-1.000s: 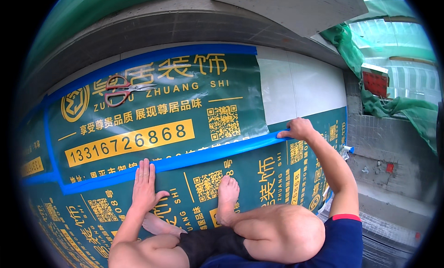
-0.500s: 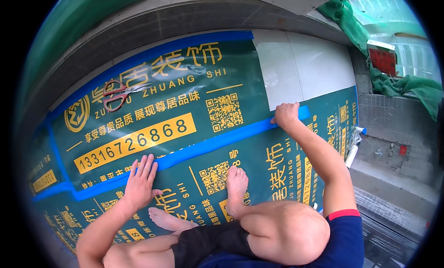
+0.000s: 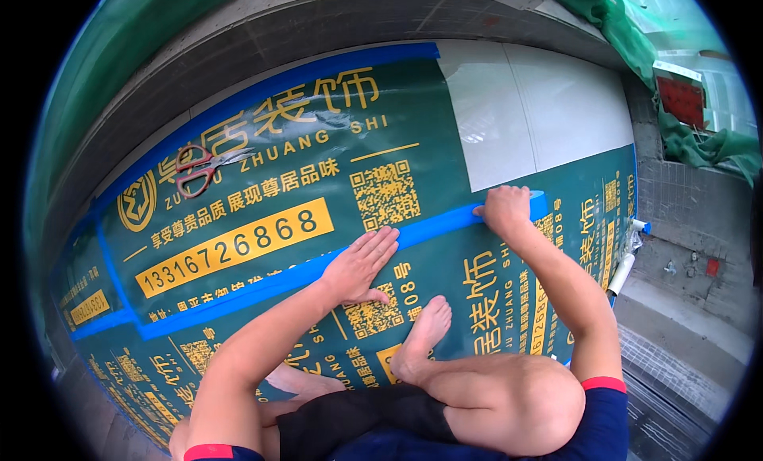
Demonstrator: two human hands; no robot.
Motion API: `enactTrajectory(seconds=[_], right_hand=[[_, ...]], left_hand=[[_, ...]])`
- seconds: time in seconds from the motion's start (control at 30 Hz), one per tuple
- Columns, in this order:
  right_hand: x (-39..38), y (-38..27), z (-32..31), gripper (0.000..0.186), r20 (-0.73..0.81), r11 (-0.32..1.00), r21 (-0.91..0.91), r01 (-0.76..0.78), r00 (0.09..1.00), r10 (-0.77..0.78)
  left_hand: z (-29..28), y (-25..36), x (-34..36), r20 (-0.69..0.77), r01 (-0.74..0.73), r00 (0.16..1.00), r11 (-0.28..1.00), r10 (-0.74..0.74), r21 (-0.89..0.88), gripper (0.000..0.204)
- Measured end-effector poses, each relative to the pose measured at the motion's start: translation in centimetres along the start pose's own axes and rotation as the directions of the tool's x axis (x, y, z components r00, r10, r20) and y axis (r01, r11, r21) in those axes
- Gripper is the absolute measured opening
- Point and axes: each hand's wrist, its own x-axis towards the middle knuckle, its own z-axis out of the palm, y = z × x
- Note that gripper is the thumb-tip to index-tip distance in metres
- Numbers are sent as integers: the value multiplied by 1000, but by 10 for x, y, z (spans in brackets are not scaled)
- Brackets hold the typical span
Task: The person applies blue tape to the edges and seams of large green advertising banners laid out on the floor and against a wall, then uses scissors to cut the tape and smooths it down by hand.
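A long strip of blue tape (image 3: 302, 282) runs along the seam between two dark green protective sheets with yellow print. My left hand (image 3: 362, 264) lies flat on the strip, fingers stretched out and pointing up to the right. At the strip's right end, my right hand (image 3: 506, 211) is closed on the blue tape, its fingers curled under. A blue curved piece, perhaps the tape roll (image 3: 540, 202), shows just beyond the knuckles; the hand hides most of it. A pair of scissors (image 3: 203, 168) with red handles rests on the upper green sheet (image 3: 433, 115), well away from both hands.
Bare pale floor tiles (image 3: 548, 111) show beyond the upper sheet's right edge. A grey wall base curves along the far side. Green netting (image 3: 707, 147) and a red box-like thing (image 3: 679, 99) are at the upper right. My bare foot (image 3: 425, 334) stands on the lower sheet.
My left hand has slid right along the tape strip, toward my right hand. My right hand stays at the tape's right end, and the view has shifted slightly.
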Motion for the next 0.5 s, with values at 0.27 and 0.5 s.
enactTrajectory(seconds=[0.27,0.5], right_hand=[[7,3,2,44,-14,998,32,46,999,-46],[6,23,4,41,-2,991,117,62,998,-62]], left_hand=[[13,25,125,-95,-118,989,993,115,-22,118],[19,49,166,-65,-57,996,995,62,78,118]])
